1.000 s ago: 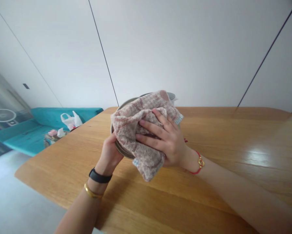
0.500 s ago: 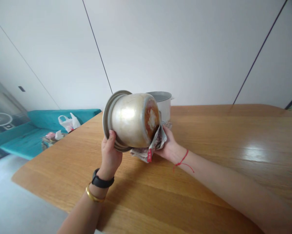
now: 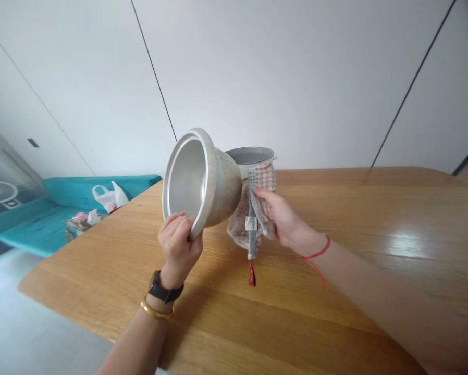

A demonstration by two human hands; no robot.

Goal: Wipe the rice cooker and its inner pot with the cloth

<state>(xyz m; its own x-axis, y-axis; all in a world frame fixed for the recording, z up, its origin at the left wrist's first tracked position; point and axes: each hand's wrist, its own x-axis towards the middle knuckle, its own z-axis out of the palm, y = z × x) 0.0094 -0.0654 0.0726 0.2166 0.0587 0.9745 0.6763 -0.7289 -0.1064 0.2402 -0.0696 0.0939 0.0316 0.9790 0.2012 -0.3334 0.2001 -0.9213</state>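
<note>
My left hand (image 3: 180, 244) grips the rim of a metal inner pot (image 3: 224, 182), holding it tilted on its side above the table. Its wide mouth faces left and toward me, showing a bare silver inside; the bottom is turned out of sight. In my right hand (image 3: 283, 216) hangs a checked cloth (image 3: 253, 208), pinched between thumb and fingers, with a grey edge and a red loop dangling below. The cloth is close to the pot's base end; whether it touches the pot I cannot tell.
Behind the cloth a white rice-cooker-like body (image 3: 251, 154) with a grey inside stands on the wooden table (image 3: 359, 250). To the left, a teal sofa (image 3: 42, 219) bears a white plastic bag (image 3: 111, 197) and other small items. A white panelled wall (image 3: 276, 73) rises behind the table.
The pot has turned so its mouth now shows and its stained base is hidden. My right hand and the cloth have come away from the base, and the cloth now hangs down.
</note>
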